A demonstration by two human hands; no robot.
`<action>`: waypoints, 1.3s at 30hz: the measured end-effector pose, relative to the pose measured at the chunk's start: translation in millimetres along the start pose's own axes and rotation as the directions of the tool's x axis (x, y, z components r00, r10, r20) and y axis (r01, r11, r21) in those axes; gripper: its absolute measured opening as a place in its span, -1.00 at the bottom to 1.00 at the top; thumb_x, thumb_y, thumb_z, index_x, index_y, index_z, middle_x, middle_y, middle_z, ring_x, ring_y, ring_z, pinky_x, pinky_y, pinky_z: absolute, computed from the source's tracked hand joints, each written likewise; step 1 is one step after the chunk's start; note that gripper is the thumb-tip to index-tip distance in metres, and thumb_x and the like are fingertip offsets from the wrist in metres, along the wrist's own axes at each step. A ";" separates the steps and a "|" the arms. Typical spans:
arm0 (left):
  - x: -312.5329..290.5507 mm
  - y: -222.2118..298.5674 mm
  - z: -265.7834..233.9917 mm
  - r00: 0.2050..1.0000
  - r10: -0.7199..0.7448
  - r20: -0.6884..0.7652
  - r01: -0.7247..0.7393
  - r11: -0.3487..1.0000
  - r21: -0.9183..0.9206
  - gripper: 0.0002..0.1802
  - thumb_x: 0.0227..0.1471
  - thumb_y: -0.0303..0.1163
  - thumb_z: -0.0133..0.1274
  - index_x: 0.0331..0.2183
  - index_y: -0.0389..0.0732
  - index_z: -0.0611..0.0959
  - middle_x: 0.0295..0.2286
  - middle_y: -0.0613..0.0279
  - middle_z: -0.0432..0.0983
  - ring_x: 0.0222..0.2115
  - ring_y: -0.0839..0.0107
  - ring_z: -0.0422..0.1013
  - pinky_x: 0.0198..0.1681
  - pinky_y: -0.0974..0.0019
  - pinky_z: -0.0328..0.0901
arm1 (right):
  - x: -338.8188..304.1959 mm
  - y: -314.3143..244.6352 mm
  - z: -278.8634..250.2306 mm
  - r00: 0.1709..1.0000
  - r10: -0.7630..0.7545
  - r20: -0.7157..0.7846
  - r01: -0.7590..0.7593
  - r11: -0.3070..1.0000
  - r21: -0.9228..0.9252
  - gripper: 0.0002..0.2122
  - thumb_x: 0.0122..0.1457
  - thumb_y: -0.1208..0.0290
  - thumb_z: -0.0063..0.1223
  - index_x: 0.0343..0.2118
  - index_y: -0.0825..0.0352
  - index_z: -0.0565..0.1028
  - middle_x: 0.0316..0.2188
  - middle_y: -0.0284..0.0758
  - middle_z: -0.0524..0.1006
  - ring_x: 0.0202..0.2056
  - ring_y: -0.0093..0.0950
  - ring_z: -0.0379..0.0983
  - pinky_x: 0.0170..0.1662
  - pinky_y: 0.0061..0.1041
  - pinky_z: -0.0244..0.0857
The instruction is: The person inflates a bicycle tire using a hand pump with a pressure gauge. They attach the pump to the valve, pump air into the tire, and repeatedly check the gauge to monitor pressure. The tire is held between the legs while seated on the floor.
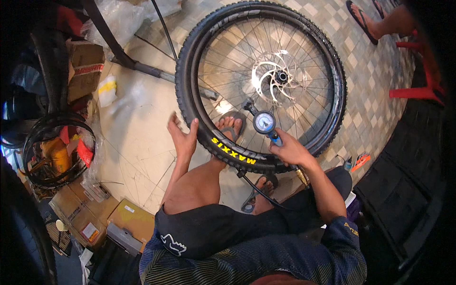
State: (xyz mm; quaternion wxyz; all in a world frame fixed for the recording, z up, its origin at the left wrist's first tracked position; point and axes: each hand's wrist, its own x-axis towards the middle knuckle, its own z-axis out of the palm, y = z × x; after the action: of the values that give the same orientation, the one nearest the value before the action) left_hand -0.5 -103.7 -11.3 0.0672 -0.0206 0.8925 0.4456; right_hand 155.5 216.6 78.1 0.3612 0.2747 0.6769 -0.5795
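I held the gauge [264, 122] w/ R hand [289, 151], fingers wrapped tight, face up, prob. for reading; L hand [184, 138] spread, thumb by tire [187, 80], prob. for steadying.

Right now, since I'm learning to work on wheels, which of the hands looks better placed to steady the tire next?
Probably the left hand: it is open beside the tire, its thumb at the rubber, and appears to hold nothing. The right hand is closed around the gauge.

Yellow capitals [232, 151] are printed on the bicycle tire [185, 90], grey lettering [237, 17] on its rim [336, 95], markings on the pressure gauge [264, 122], red print [89, 69] on a carton [83, 86].
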 end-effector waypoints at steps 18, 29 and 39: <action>23.5 93.8 50.3 0.514 0.247 0.821 0.247 0.874 -0.417 -0.47 0.23 -0.43 0.16 0.20 -0.23 0.45 0.04 0.16 0.49 -0.03 0.30 0.48 0.03 0.20 0.39 | 3.3 0.0 -49.9 0.832 -0.064 0.551 -0.304 0.778 0.549 -0.48 0.13 0.53 0.08 0.19 0.45 0.31 -0.29 -0.31 0.51 -0.76 -0.67 0.24 -0.77 -0.60 0.14; 90.0 -1.4 11.0 0.983 -0.167 -0.070 0.117 0.880 -0.460 -0.52 0.28 -0.09 0.13 0.00 -0.30 0.58 -0.05 0.15 0.54 -0.04 0.25 0.45 0.05 0.22 0.33 | -41.2 1.1 -34.0 0.834 -0.450 0.319 -0.253 0.202 0.946 -0.35 0.18 0.50 0.09 0.30 0.45 0.08 -0.13 -0.08 0.34 -0.77 -0.65 0.20 -0.84 -0.62 0.09; -10.3 -92.2 62.6 0.515 -0.437 0.737 0.827 0.027 -0.562 -0.47 0.36 -0.01 -0.19 -0.02 -0.28 0.56 -0.08 0.02 0.59 -0.07 0.09 0.50 0.15 -0.01 0.36 | -44.9 7.6 -13.1 0.785 -0.584 0.205 -0.178 0.103 0.979 -0.40 0.22 0.52 0.01 0.32 0.38 0.10 -0.13 -0.15 0.30 -0.74 -0.66 0.17 -0.79 -0.61 0.16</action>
State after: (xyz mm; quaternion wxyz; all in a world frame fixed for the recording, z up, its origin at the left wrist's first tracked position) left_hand 25.0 -109.5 -120.1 0.4039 -0.3747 0.3609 0.7525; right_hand 185.7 232.9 110.8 0.1788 0.1538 0.0194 -0.9716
